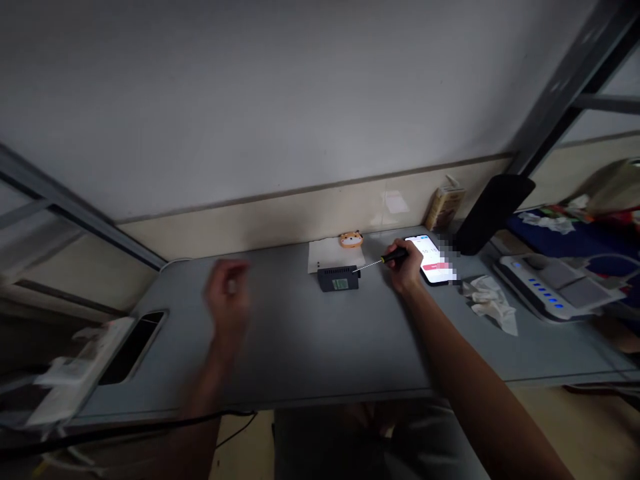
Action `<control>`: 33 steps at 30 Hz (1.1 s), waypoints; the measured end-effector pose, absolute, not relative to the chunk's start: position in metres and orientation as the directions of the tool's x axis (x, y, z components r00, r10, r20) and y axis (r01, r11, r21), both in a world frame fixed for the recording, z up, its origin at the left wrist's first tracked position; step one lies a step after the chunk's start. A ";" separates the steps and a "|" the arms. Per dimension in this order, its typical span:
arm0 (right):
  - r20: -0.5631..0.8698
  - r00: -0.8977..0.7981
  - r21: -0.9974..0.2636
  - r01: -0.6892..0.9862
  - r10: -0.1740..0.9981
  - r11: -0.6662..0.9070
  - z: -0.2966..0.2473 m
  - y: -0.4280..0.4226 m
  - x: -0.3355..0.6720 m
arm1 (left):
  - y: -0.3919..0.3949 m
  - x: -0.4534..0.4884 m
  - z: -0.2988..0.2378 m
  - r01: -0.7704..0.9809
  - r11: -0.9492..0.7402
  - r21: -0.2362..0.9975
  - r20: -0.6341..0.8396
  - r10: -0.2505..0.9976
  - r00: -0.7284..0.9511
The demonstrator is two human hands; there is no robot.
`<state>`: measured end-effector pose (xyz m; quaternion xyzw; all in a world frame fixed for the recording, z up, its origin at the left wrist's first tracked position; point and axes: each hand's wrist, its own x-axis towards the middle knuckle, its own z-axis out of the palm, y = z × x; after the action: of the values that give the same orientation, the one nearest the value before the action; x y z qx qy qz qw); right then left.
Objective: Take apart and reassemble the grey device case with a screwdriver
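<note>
The right hand [407, 267] is closed around the black handle of a screwdriver [387, 257], whose thin shaft points left to the top edge of a small black box [339, 278] on the grey table [320, 347]. A lit phone [433, 261] lies just beside that hand. The left hand [227, 300] hovers well apart, too blurred to tell its grip.

Dim overall, w/ weak even light on the wall [280, 93] and table [310, 347]. Phone screen [429, 257] glares, blown out (pixelated patch beside it). Left grip [227, 293] smeared by motion blur. Edges bend, fisheye-style; corners & lower left go v. dark.
</note>
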<state>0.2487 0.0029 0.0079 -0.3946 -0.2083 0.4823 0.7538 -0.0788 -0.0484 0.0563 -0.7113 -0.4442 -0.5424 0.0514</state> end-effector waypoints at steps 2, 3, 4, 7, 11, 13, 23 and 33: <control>-0.111 0.469 -0.784 -0.583 0.876 0.213 0.009 0.003 0.248 | -0.036 -0.041 0.053 0.657 -0.694 0.296 0.794 0.561 0.234; -0.135 0.477 -0.778 -0.594 0.869 0.205 0.009 0.003 0.248 | -0.032 -0.020 0.049 0.627 -0.741 0.241 0.758 0.547 0.355; -0.147 0.478 -0.774 -0.600 0.866 0.200 0.009 0.003 0.248 | -0.029 -0.002 0.044 0.602 -0.773 0.199 0.726 0.529 0.440; -0.141 0.476 -0.774 -0.600 0.868 0.204 0.009 0.003 0.249 | -0.023 0.037 0.028 0.559 -0.815 0.150 0.682 0.495 0.538; -0.134 0.483 -0.780 -0.590 0.865 0.209 0.008 0.003 0.249 | -0.019 0.048 0.013 0.529 -0.840 0.120 0.736 0.433 0.520; -0.147 0.475 -0.777 -0.599 0.867 0.196 0.008 0.003 0.249 | -0.018 0.046 0.008 0.535 -0.839 0.094 0.759 0.409 0.507; -0.191 0.468 -0.758 -0.628 0.863 0.173 0.008 0.005 0.249 | -0.018 0.048 0.001 0.568 -0.819 0.079 0.801 0.392 0.453; -0.151 0.482 -0.784 -0.590 0.863 0.193 0.005 0.007 0.251 | -0.018 0.047 -0.002 0.587 -0.809 0.036 0.780 0.389 0.489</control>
<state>0.2506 0.0066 0.0048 -0.4143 -0.1647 0.4816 0.7545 0.0468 -0.0181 -0.0019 -0.8548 -0.2853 -0.4170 0.1184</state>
